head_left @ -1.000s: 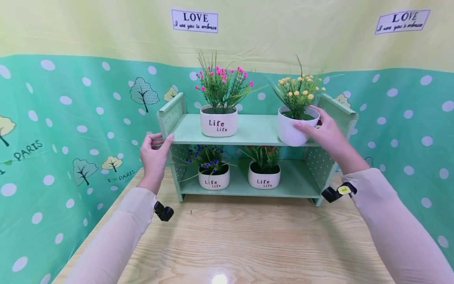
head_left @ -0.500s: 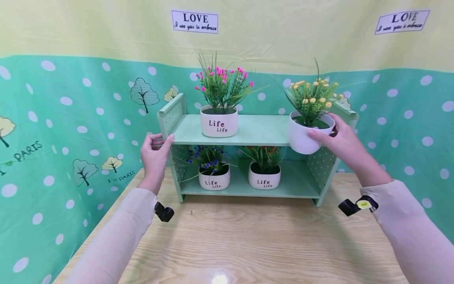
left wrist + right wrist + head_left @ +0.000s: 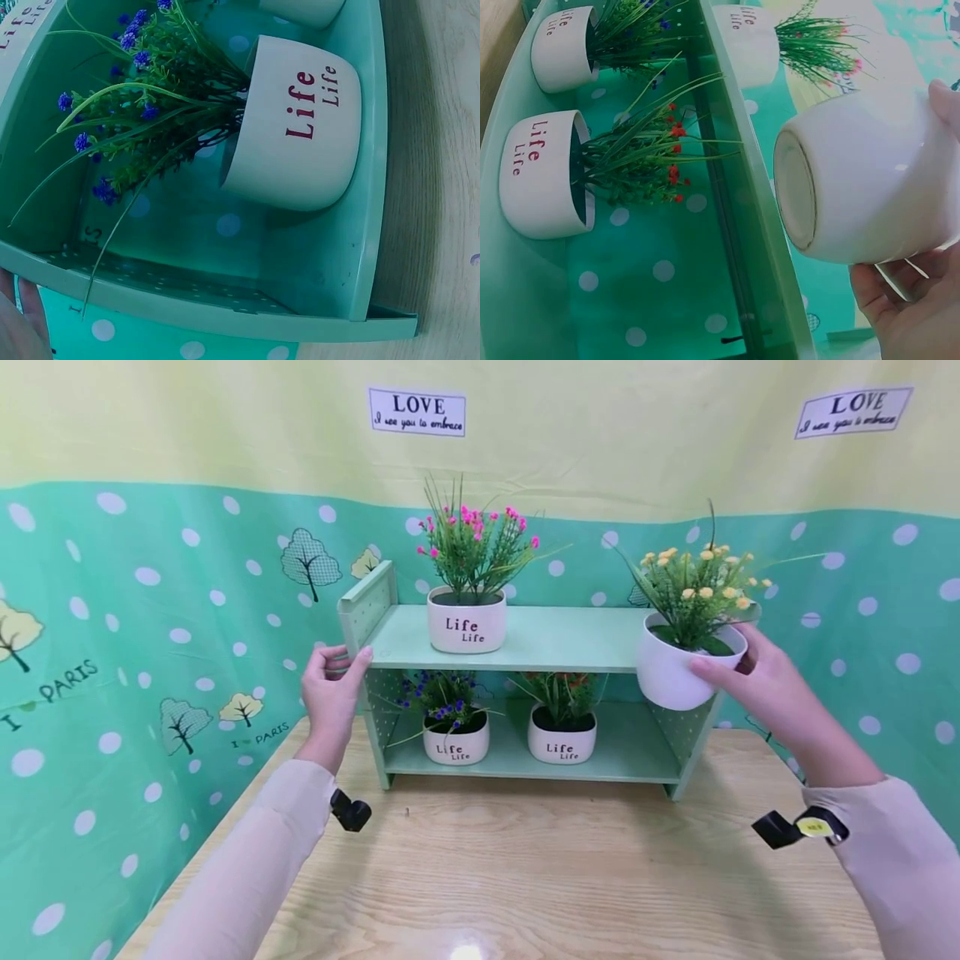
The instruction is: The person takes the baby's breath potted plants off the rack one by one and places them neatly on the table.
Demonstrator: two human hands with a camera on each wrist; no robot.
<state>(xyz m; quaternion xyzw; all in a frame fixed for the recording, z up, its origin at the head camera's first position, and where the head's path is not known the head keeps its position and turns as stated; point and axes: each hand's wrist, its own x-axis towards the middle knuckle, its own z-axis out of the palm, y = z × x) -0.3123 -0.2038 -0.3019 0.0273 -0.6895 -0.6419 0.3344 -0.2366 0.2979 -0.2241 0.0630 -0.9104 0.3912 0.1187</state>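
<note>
At left, the left hand (image 3: 331,692) grips the side of a green shelf (image 3: 573,639); at right, the right hand (image 3: 768,685) grips a white pot of yellow flowers (image 3: 672,672), aloft before the shelf's upper right end — apparently a carry, next needing a steady hold.

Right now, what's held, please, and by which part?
The right hand holds the yellow-flowered pot by its wall; the left hand touches the shelf, grip unclear.

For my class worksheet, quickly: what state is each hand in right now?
Left hand: closed, holding the green shelf by its left side.
Right hand: closed, holding the white pot with yellow flowers.
</note>
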